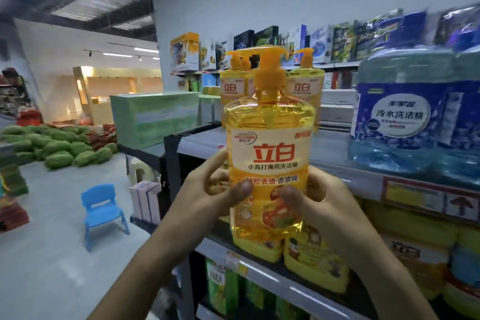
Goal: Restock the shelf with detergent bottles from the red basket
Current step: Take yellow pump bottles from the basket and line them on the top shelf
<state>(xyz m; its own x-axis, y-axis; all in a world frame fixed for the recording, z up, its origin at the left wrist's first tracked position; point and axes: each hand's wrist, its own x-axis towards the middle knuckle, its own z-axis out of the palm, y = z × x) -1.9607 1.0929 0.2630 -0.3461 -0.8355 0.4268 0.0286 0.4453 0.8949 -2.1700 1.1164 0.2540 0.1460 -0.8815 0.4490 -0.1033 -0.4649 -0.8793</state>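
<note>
A yellow pump-top detergent bottle (270,143) with a red-lettered label is held upright in front of the shelf. My left hand (207,189) grips its lower left side, thumb on the label. My right hand (319,197) grips the lower right side the same way. Behind it, several matching yellow bottles (305,86) stand on the grey upper shelf (335,143). The red basket is not in view.
Large blue detergent jugs (405,112) stand on the upper shelf to the right. Yellow refill packs (314,262) fill the shelf below. A blue plastic chair (102,208) stands on the floor at left, with a pile of watermelons (52,148) beyond it.
</note>
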